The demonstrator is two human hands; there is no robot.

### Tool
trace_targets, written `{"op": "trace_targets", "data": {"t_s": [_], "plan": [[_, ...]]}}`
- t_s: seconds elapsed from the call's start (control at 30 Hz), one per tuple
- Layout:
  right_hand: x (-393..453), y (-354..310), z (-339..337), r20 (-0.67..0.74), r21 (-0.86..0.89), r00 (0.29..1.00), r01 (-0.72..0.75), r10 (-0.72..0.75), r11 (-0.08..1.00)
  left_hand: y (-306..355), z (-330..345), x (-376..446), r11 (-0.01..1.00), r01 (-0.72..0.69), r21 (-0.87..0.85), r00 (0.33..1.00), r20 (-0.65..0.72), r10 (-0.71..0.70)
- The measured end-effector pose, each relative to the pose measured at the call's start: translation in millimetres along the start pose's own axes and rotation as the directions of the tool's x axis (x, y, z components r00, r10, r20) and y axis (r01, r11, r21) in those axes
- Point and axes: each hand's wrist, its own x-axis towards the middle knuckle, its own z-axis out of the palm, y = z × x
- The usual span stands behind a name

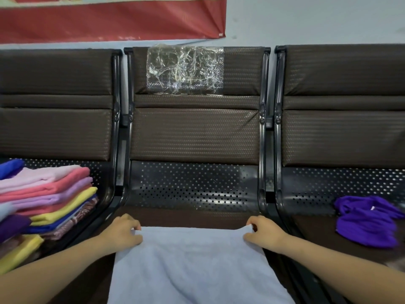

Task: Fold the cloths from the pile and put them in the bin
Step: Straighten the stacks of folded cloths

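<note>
Left hand (123,232), right hand (262,231) pinch pale cloth (192,266) corners | seat (192,187) (bare beyond)

You see three dark bench seats (195,137), clear plastic (185,69) at 12 o'clock, red banner (109,23) at 11.

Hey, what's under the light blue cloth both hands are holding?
The light blue cloth lies on the brown padded middle seat, which shows past its far edge and at its left side. The seat area beneath the cloth is covered, so anything there cannot be seen.
</note>
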Motion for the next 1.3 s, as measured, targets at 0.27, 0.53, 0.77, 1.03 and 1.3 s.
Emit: {"op": "trace_targets", "data": {"t_s": [0.27, 0.53, 0.77, 1.03, 1.3], "plan": [[0, -12, -5, 0.097, -0.138, 0.995, 0.017, -0.004, 0.99, -3, -11, -5, 0.993, -0.023, -0.112, 1.0, 0.018, 0.025], [-3, -11, -12, 0.159, -0.033, 0.986, 0.066, -0.06, 0.997, -6, -10, -11, 0.974, -0.033, -0.224, 0.999, -0.04, 0.025], [-13, -5, -3, 0.012, 0.008, 0.981, 0.193, -0.193, 0.981, -5, -10, -13, 0.972, -0.03, -0.232, 0.999, -0.021, 0.026], [-11, -11, -2, 0.135, 0.36, 0.986, 0.04, -0.095, 0.932, -2, -10, -16, 0.969, 0.003, -0.248, 0.999, -0.04, -0.013], [-13, -10, -8, 0.126, 0.384, 0.992, -0.05, 0.001, 0.922, -3, -13, -31, 0.952, 0.076, -0.297, 0.991, -0.086, -0.106]]}}
